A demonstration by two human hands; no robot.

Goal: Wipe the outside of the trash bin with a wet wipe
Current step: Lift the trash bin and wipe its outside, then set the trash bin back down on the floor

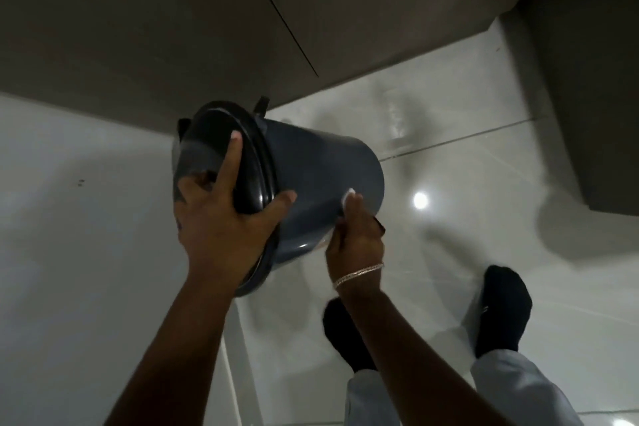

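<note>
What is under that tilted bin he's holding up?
Below the trash bin lies glossy tiled floor. The right hand presses a white wet wipe to its lower side; the left hand grips the lid. The bin's inside is hidden.

Left hand grips the tilted trash bin by its lid; right hand presses a wet wipe against its side.

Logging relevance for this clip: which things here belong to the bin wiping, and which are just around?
Job:
trash bin, tilted, held up
black lid
left hand, gripping the lid end
right hand
white wipe, against the bin's side

Around:
cabinet
tiled floor
bracelet
black socks
</note>
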